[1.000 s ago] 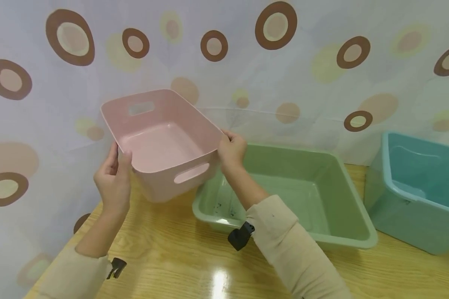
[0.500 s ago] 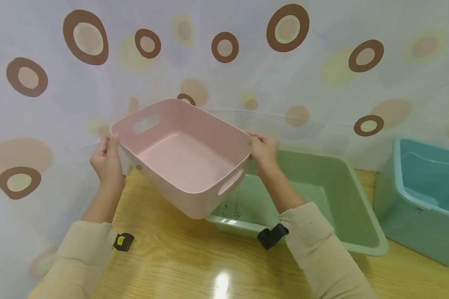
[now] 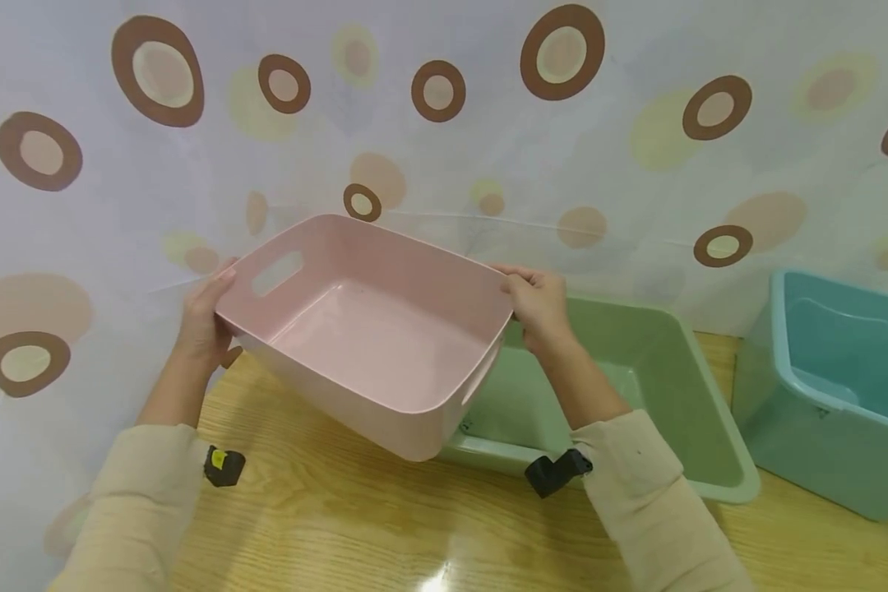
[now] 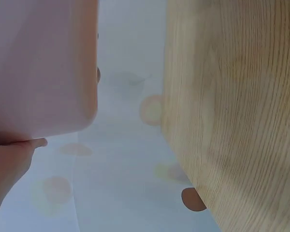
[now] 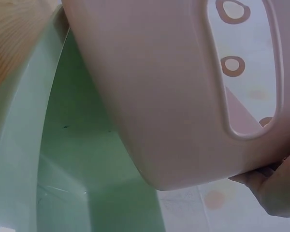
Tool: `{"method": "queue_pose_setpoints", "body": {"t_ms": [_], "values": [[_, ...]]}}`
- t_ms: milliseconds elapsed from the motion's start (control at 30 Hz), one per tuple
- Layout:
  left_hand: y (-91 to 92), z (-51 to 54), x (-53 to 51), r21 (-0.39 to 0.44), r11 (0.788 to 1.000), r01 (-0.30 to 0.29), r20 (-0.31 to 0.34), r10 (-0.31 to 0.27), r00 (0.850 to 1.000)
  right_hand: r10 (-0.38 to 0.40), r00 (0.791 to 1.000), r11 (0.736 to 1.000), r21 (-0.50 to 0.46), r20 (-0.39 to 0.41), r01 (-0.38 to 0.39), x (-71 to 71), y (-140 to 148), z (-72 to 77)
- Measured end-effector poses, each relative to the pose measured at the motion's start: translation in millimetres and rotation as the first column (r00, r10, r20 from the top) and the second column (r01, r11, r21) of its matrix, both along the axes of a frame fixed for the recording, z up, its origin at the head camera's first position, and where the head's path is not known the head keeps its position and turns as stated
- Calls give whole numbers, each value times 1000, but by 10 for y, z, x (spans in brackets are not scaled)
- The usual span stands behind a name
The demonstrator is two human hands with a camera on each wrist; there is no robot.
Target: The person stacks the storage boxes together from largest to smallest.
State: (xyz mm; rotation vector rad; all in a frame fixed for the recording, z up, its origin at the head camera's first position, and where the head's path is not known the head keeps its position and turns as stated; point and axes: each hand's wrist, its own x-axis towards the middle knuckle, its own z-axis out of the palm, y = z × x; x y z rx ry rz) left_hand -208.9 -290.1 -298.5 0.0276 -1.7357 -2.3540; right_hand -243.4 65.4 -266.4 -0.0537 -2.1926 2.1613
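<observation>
A pink plastic basket [image 3: 385,337] with oval handle slots is held tilted in the air, its inside bare. My left hand [image 3: 203,316] grips its left end by the rim; my right hand [image 3: 538,308] pinches the rim at its far right corner. Under its right end lies part of a green basin [image 3: 654,386]. In the left wrist view the basket's underside [image 4: 43,72] hangs beside the table, with my left hand [image 4: 9,166] at its edge. The right wrist view has the basket's slotted end wall [image 5: 159,96] above the basin [image 5: 106,159], and my right hand [image 5: 280,186] at its corner.
A blue bin [image 3: 821,436] stands right of the green basin. The wooden table [image 3: 340,526] runs along the front. Behind and to the left hangs a white sheet [image 3: 414,33] with round patterns.
The pink basket has turned and moved to the right and lower, now covering more of the basin's left end. My right hand has moved right with it; my left hand has shifted along the rim.
</observation>
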Motion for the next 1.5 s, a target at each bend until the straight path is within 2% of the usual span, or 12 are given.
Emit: {"method": "queue_pose_setpoints", "body": {"t_ms": [33, 200, 333, 400, 500, 567, 733, 833, 1000, 1067, 1300, 1500], "values": [[-13, -17, -2, -14, 999, 29, -3, -29, 1000, 1, 1000, 1000, 5, -1, -1, 0, 4, -1], [-50, -57, -3, -63, 995, 79, -2, -80, 997, 6, 1000, 999, 41, 2, -6, 7, 15, 9], [-48, -17, 18, -74, 984, 162, -7, -163, 987, 16, 1000, 999, 46, -6, -16, -7, 70, 24], [-30, 12, 21, -56, 982, 179, 6, -179, 984, 23, 1000, 999, 32, -7, -23, -14, 122, 28], [31, 54, 20, -22, 991, 132, 35, -131, 991, 33, 999, 999, 9, 0, -33, -19, 201, 24], [99, 96, 17, -30, 997, 66, 54, -64, 996, 36, 999, 999, -3, 8, -36, -20, 246, 32], [263, 154, 8, 16, 999, -42, -12, 42, 999, 52, 998, 998, -34, 25, -51, -33, 308, 48], [348, 181, 6, 98, 987, -126, -3, 127, 992, 66, 997, 996, -60, 35, -63, -58, 341, 47], [463, 235, 0, 108, 959, -263, 62, 257, 964, 66, 997, 990, -131, 46, -60, -105, 393, 36], [490, 245, 2, 73, 955, -289, 76, 283, 956, 58, 997, 986, -162, 49, -49, -122, 401, 26], [558, 307, 12, 130, 942, -310, 172, 287, 943, 16, 997, 977, -213, 77, 1, -157, 398, 13], [621, 322, 14, 162, 929, -332, 182, 302, 936, -13, 995, 980, -198, 95, 32, -141, 411, 35]]}}
